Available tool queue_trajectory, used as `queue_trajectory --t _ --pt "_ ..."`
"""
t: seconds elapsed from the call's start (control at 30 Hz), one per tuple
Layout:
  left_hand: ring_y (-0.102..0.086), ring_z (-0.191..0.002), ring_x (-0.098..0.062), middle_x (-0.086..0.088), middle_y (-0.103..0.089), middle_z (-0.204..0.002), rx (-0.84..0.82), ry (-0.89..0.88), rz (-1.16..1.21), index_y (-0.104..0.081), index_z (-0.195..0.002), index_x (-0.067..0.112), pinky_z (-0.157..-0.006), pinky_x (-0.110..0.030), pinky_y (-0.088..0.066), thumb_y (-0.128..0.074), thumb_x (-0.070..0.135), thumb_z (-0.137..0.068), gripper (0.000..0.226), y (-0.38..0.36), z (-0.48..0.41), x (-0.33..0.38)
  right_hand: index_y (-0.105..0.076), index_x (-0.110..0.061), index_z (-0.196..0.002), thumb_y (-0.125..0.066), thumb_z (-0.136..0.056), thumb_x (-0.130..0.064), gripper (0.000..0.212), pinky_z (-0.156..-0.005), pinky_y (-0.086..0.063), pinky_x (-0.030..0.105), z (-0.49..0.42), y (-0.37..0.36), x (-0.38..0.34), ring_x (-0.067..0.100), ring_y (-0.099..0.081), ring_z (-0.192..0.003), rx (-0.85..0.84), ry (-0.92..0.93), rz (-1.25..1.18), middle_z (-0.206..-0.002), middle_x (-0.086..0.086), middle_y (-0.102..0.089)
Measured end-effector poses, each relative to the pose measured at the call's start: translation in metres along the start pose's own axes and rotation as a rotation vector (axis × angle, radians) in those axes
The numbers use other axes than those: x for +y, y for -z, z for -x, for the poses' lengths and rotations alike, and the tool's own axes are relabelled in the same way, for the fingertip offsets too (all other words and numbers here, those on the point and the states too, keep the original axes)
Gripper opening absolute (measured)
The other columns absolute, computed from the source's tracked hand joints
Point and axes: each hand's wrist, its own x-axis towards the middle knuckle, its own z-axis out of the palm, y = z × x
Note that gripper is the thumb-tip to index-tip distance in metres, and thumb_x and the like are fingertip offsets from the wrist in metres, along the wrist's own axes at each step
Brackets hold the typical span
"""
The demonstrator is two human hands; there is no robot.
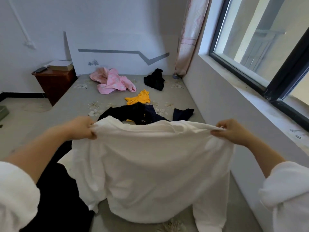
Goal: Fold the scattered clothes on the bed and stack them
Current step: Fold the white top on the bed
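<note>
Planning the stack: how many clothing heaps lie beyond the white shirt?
5: pink garment near the headboard, black garment right of it, yellow garment mid-bed, dark pile nearest the shirt, navy piece right of that. The pile may hide more.

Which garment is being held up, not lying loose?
The white shirt, gripped at its top edge by the left hand and right hand. The pink garment, black garment, yellow garment and navy pile lie crumpled on the bed.

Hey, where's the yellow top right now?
In the head view, the yellow top lies crumpled on the bed just beyond the dark clothes pile, with the pink garment back-left and a black garment back-right.
</note>
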Motion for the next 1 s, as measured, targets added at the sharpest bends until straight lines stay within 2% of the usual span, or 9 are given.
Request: queue_trajectory --t 0.2,0.27,0.33,0.4,0.47,0.57,0.7,0.87,1.0 --pt "-0.062 -0.093 -0.027 -0.009 -0.064 -0.104 0.219 0.239 -0.247 -0.066 -0.099 0.014 -0.074 -0.032 -0.047 -0.048 0.026 -0.096 0.022 0.001 -0.03 0.001 -0.065 -0.015 -0.103 -0.033 -0.102 -0.041 0.041 -0.072 -0.041 0.034 -0.035 -0.013 -0.016 0.034 -0.061 -0.096 0.185 -0.161 0.48 -0.105 0.013 -0.066" --pt "-0.068 -0.068 -0.027 -0.017 -0.066 -0.09 0.181 0.279 0.1 -0.061 -0.093 0.002 -0.056 -0.029 -0.052 -0.045 0.016 -0.097 0.022 0.01 -0.036 0.008 -0.061 -0.011 -0.103 -0.035 -0.103 -0.035 0.036 -0.066 -0.043 0.031 -0.046 -0.005 -0.026 0.034 -0.064 -0.083 0.205 -0.248 0.28 -0.097 0.015 -0.066" --pt "-0.06 -0.037 -0.022 -0.019 -0.062 -0.069 0.172 0.345 0.78 -0.055 -0.09 -0.004 -0.032 -0.028 -0.048 -0.037 0.01 -0.101 0.025 0.02 -0.035 0.027 -0.057 -0.007 -0.099 -0.045 -0.101 -0.023 0.02 -0.052 -0.049 0.028 -0.058 0.005 -0.038 0.028 -0.061 -0.065 0.272 -0.331 -0.205 -0.089 0.014 -0.061" --pt "-0.064 -0.047 -0.021 -0.014 -0.063 -0.072 0.35 0.28 1.143 -0.057 -0.109 -0.005 -0.04 -0.031 -0.054 -0.037 0.011 -0.101 0.027 0.035 -0.04 0.039 -0.056 -0.007 -0.098 -0.046 -0.099 -0.017 0.014 -0.053 -0.055 0.032 -0.068 0.02 -0.053 0.034 -0.059 -0.078 0.455 -0.319 -0.543 -0.094 0.014 -0.054" --pt "-0.063 -0.081 -0.023 -0.009 -0.064 -0.094 0.54 0.161 1.24 -0.057 -0.124 0.013 -0.061 -0.035 -0.058 -0.039 0.016 -0.1 0.031 0.05 -0.044 0.043 -0.06 -0.007 -0.099 -0.039 -0.1 -0.021 0.026 -0.069 -0.046 0.036 -0.073 0.034 -0.065 0.029 -0.054 -0.088 0.63 -0.236 -0.467 -0.093 0.012 -0.053" --pt "-0.053 -0.113 -0.021 0.0 -0.058 -0.128 0.805 0.042 1.143 -0.058 -0.123 0.037 -0.091 -0.036 -0.048 -0.036 0.021 -0.095 0.04 0.064 -0.044 0.045 -0.056 -0.003 -0.094 -0.034 -0.1 -0.021 0.029 -0.069 -0.029 0.028 -0.065 0.05 -0.074 0.025 -0.048 -0.084 0.855 -0.076 -0.302 -0.092 0.013 -0.055" --pt "-0.056 -0.104 -0.012 -0.006 -0.064 -0.117 1.034 -0.183 0.921 -0.063 -0.121 0.02 -0.09 -0.026 -0.046 -0.036 0.017 -0.083 0.046 0.051 -0.027 0.036 -0.056 0.001 -0.095 -0.034 -0.099 -0.018 0.03 -0.064 -0.026 0.017 -0.04 0.054 -0.063 0.018 -0.044 -0.084 0.99 0.069 -0.225 -0.096 0.012 -0.057" --pt "-0.054 -0.104 -0.011 0.0 -0.061 -0.114 0.941 -0.155 0.961 -0.062 -0.117 0.011 -0.087 -0.03 -0.043 -0.038 0.008 -0.084 0.041 -0.021 0.011 0.022 -0.063 0.003 -0.091 -0.044 -0.09 -0.02 0.03 -0.077 -0.032 0.016 0.01 0.016 -0.025 0.018 -0.051 -0.097 0.936 0.117 -0.227 -0.109 0.013 -0.062" --pt "-0.054 -0.095 -0.024 -0.016 -0.064 -0.106 0.697 0.011 0.884 -0.066 -0.106 0.0 -0.075 -0.031 -0.039 -0.042 0.012 -0.083 0.035 -0.113 0.043 0.006 -0.065 0.007 -0.075 -0.048 -0.08 -0.025 0.037 -0.069 -0.031 0.017 0.055 -0.039 0.016 0.011 -0.051 -0.085 0.717 0.021 -0.219 -0.098 0.007 -0.063"
